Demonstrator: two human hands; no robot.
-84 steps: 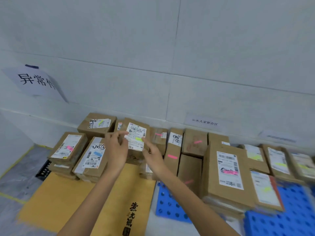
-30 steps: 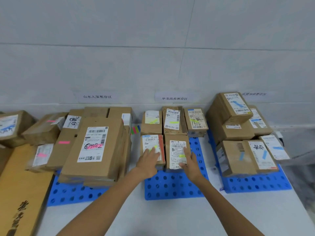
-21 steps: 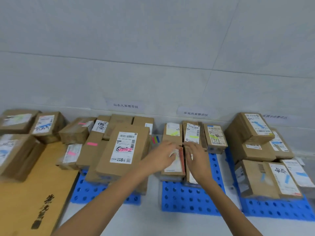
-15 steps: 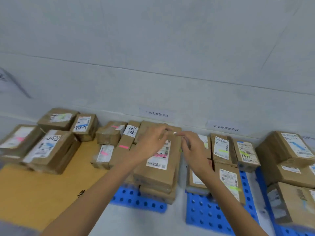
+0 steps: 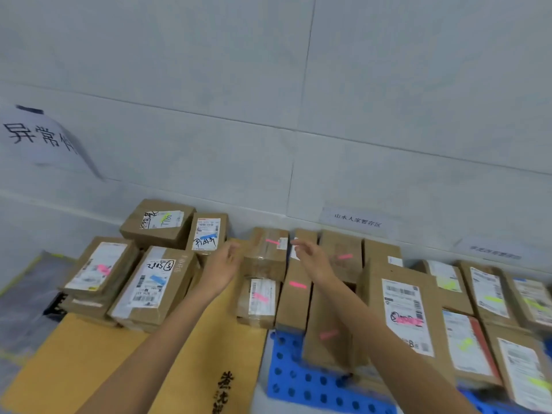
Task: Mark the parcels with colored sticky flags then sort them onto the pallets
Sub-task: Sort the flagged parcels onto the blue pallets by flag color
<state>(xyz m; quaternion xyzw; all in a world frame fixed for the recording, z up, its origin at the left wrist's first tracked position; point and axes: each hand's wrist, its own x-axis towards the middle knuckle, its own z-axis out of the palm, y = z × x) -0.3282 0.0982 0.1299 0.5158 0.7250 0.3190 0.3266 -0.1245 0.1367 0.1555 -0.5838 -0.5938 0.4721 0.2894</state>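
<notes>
The taped parcel lay directly between the two hands, its top face carrying a pink flag. It was a small brown carton wrapped in clear tape. It was judged light and fairly stiff, though the glossy tape would probably make its faces slippery. The recommended hold is on the two opposite sides, one palm to each, clear of the flag so that it is not rubbed off. The left hand was released, with fingers loosely extended and thumb apart, just beside the parcel's left side; contact could not be confirmed. The right hand was likewise released, with fingers slightly bent, just beside the parcel's upper right edge and above a long narrow parcel, also flagged pink. Neither hand grasped anything. A blue pallet lay beneath the right forearm, and a tan cardboard sheet beneath the left.
</notes>
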